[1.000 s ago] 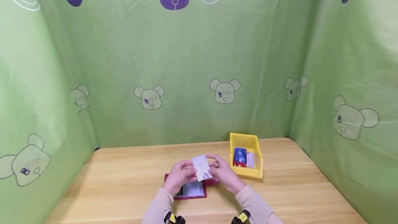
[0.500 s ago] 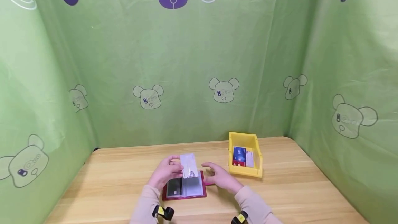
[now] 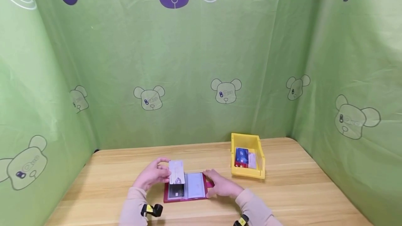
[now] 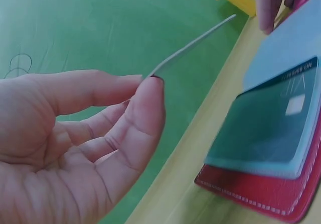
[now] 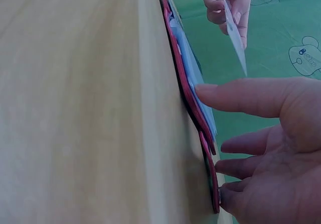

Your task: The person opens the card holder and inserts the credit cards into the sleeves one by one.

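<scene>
Between thumb and fingers, my left hand point(image 3: 153, 175) pinches a pale card point(image 3: 177, 171) with a small dark picture at its lower edge. The card hangs above the left half of a red card holder point(image 3: 166, 197) that lies spread on the table. A dark card with a chip point(image 4: 266, 123) shows in the holder's left clear sleeve; the right sleeve point(image 3: 195, 185) looks pale blue. My right hand point(image 3: 223, 186) rests at the holder's right edge, fingers extended, thumb point(image 5: 235, 94) against the sleeve edge and fingertips near the pink closure strap point(image 3: 210, 184).
A yellow bin point(image 3: 248, 173) stands to the right, behind my right hand. Inside it lie a blue card point(image 3: 242, 155), a red one and a pale one point(image 3: 252, 160). Green printed fabric point(image 3: 188, 125) walls in the wooden table point(image 3: 282, 198) at back and sides.
Both hands gripped the pale card at first; the right released it and lowered to the holder's right edge. My left hand carried the card leftward and slightly down.
</scene>
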Demonstrator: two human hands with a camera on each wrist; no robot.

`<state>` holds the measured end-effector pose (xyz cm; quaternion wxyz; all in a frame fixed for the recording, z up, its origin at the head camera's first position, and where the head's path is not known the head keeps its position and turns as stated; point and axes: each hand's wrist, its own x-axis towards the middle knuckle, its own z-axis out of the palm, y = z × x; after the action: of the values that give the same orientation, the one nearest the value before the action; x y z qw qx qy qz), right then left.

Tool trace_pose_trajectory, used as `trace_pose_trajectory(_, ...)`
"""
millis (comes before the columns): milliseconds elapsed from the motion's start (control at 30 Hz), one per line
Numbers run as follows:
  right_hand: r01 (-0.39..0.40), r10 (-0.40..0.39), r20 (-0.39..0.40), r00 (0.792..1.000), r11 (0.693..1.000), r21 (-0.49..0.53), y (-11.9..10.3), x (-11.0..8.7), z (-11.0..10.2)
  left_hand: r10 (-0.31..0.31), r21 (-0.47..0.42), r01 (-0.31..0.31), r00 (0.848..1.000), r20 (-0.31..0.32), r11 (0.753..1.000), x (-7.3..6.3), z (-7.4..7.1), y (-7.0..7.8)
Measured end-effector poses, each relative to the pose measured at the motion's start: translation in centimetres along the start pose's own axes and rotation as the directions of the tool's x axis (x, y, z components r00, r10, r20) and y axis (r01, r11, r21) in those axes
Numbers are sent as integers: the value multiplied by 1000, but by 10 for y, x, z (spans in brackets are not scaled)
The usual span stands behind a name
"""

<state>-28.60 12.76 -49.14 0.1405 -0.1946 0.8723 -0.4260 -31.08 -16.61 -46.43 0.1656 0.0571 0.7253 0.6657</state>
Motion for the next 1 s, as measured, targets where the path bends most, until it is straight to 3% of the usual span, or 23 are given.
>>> trace_pose_trajectory(433, -27, 27, -3, 1000, 997, -72, 3, 3, 5, -50, 64, 44, 994, 96, 997, 4, 2, -15)
trace_pose_trajectory(1000, -36, 35, -9, 999, 997, -72, 6, 2, 4, -94, 111, 86, 993, 75, 990, 10, 18, -22)
